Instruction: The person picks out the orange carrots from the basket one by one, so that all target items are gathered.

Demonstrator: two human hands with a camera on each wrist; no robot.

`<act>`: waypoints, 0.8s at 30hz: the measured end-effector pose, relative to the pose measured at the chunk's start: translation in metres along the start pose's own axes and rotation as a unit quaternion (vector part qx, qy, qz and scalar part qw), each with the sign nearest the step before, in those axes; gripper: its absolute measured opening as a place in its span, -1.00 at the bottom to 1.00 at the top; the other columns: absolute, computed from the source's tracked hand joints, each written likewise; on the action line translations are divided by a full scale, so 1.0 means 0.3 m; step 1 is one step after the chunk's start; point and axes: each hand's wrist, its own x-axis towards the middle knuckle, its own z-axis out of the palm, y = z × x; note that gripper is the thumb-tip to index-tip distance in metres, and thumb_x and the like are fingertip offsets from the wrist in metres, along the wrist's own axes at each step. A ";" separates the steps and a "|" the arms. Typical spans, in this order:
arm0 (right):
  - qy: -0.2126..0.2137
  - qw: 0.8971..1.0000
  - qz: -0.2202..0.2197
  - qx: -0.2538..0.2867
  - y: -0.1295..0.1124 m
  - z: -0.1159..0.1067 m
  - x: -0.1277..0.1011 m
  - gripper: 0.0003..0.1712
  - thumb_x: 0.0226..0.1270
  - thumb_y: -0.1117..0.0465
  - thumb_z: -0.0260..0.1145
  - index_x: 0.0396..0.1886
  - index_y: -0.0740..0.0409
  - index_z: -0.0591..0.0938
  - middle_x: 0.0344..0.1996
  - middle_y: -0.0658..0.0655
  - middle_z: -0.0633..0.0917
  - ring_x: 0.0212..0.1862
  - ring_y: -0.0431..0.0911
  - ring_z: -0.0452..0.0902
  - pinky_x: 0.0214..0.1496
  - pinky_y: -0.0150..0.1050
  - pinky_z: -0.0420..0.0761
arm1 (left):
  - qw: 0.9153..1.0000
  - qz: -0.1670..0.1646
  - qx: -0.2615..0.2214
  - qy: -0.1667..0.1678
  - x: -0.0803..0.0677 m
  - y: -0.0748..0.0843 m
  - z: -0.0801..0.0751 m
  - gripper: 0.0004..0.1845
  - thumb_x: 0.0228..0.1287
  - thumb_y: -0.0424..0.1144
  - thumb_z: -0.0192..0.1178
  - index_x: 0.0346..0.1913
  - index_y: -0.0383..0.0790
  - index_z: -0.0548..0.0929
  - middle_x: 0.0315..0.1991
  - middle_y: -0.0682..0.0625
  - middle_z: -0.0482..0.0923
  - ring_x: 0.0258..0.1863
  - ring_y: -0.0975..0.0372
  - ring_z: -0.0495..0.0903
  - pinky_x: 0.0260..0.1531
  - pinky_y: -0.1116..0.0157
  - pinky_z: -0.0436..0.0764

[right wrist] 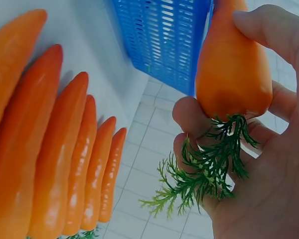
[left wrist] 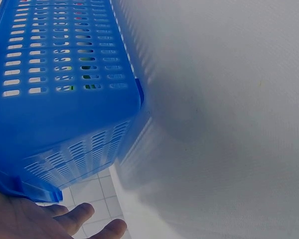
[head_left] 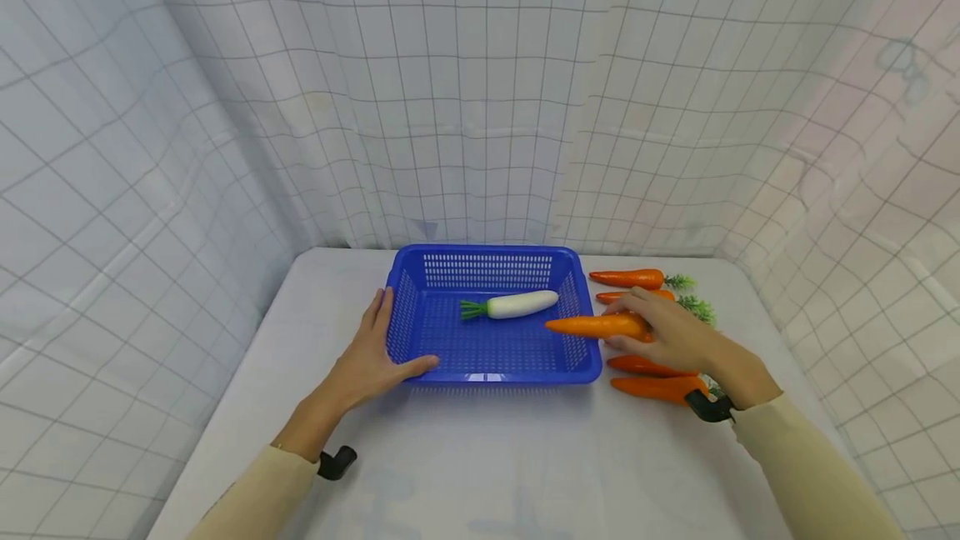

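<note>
A blue plastic basket with slotted walls stands on the white table, and a white radish with green stalks lies inside it. My left hand rests against the basket's left end, fingers extended along the side and thumb over the near rim. With my right hand I grip an orange carrot near its leafy end. The carrot's tip points left, overlapping the basket's right rim in the head view. Green leaves hang below my fingers in the right wrist view.
Several more carrots lie in a row on the table right of the basket, tips toward it and leaves to the right. Part of the row is hidden under my right hand. White grid-patterned curtains enclose the table at the back and sides.
</note>
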 end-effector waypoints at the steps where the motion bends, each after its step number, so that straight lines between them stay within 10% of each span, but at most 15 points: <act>1: 0.002 1.000 0.000 0.002 0.006 0.002 -0.009 -0.43 0.41 -0.39 0.38 0.27 -0.29 0.63 0.06 -0.25 0.61 -0.06 -0.20 0.53 -0.05 -0.23 0.60 | 1.000 0.000 0.001 0.001 -0.001 0.000 0.000 0.54 0.03 0.64 0.33 0.75 0.10 -0.47 0.79 -0.18 -0.44 0.71 -0.35 -0.03 0.45 -0.47 0.31; 8: -0.001 0.999 -0.002 0.032 0.039 0.010 -0.066 -0.61 0.52 -0.23 0.37 0.26 -0.41 0.58 0.40 -0.24 0.61 0.27 -0.11 0.52 0.25 0.08 0.62 | 1.000 0.005 0.004 0.002 0.000 0.000 -0.001 0.53 0.05 0.62 0.34 0.75 0.08 -0.47 0.79 -0.20 -0.43 0.70 -0.36 -0.02 0.44 -0.48 0.32; 24: 0.032 0.999 0.004 -0.013 0.100 0.010 -0.193 -0.61 0.36 -0.03 0.57 0.11 -0.19 0.66 -0.03 -0.23 0.70 -0.05 -0.25 0.54 0.01 -0.20 0.67 | 1.000 0.003 0.002 0.000 0.007 -0.004 0.000 0.53 0.05 0.62 0.34 0.75 0.09 -0.47 0.79 -0.19 -0.44 0.71 -0.36 -0.05 0.46 -0.48 0.28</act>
